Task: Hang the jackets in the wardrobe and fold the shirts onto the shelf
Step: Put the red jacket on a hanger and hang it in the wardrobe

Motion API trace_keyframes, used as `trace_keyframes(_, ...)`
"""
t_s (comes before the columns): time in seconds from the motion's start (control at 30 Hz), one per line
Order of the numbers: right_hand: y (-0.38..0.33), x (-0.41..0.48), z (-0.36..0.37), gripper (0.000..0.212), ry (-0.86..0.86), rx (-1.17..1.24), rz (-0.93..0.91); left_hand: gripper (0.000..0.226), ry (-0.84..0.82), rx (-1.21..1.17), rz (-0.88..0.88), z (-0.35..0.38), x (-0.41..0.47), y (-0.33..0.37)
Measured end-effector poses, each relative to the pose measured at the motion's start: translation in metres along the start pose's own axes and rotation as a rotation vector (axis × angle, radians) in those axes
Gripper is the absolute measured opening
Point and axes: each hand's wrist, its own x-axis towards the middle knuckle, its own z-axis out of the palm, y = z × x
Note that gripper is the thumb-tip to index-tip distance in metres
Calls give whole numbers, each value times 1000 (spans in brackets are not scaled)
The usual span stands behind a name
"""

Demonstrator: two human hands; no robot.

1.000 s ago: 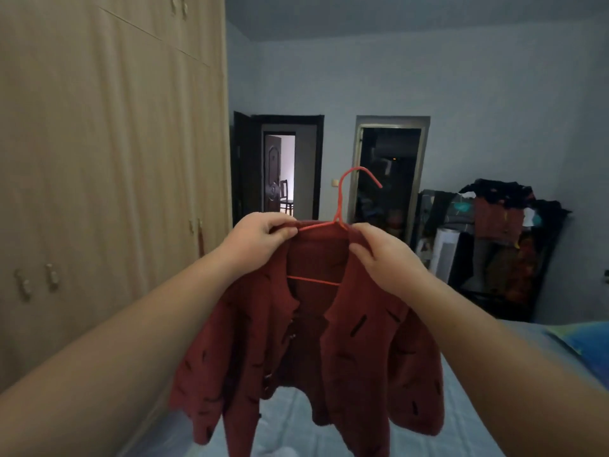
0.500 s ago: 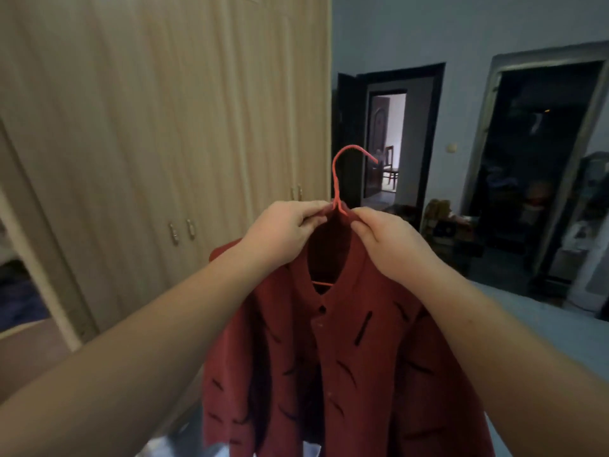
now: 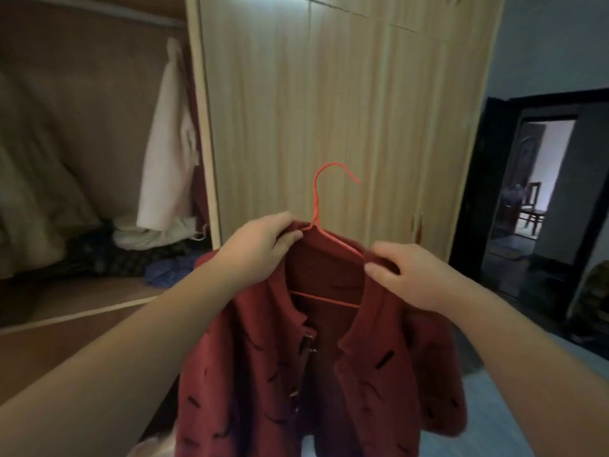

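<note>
The left hand [image 3: 260, 249] and right hand [image 3: 408, 278] each pinch the collar of a dark red knitted jacket [image 3: 379, 374] on a thin orange wire hanger [image 3: 316, 199], held up in front of the closed doors of the light wooden wardrobe [image 3: 329, 110].

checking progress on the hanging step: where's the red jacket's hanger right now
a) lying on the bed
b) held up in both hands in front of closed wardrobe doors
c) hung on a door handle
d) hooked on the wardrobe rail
B: the left hand and right hand grip the red jacket at its shoulders, and the hanger hook is free in the air before the closed wardrobe doors.
</note>
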Motion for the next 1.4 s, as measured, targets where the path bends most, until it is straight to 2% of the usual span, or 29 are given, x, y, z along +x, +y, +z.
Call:
trace_keyframes(0.07,-38,28,14,26,-84,-8,-82,14,-40,-4,-41,-26,-15,-36)
trace_keyframes(0.13,-78,57,34,19,-124,32,-119,23,-32,21,-59,-55,-31,-75)
trace_keyframes(0.2,-116,85,59,14,-56,69,-144,8,-3,3,-77,-85,-49,-114)
trace_keyframes(0.3,-178,128,98,15,113,-22,-149,19,79,28,-119,-134,-74,-164)
trace_keyframes(0.5,-305,194,177,19,233,-96,-308,23,128,146,-212,-214,-119,-268)
trace_keyframes(0.63,-361,229,214,18,323,-141,-370,24,131,177,-239,-255,-145,-318)
trace_keyframes(0.83,-403,286,246,18,442,-139,-440,14,110,264,-374,-302,-170,-395)
trace_keyframes(1.0,-416,351,282,22,434,-43,-450,13,150,335,-383,-315,-161,-437)
trace_keyframes(1.13,-421,412,313,25,452,109,-450,19,192,398,-385,-325,-138,-474)
trace_keyframes(1.27,-422,481,336,22,569,162,-490,25,201,480,-380,-339,-104,-513)
trace_keyframes(1.4,-420,564,345,20,622,217,-543,29,212,681,-460,-348,-61,-550)
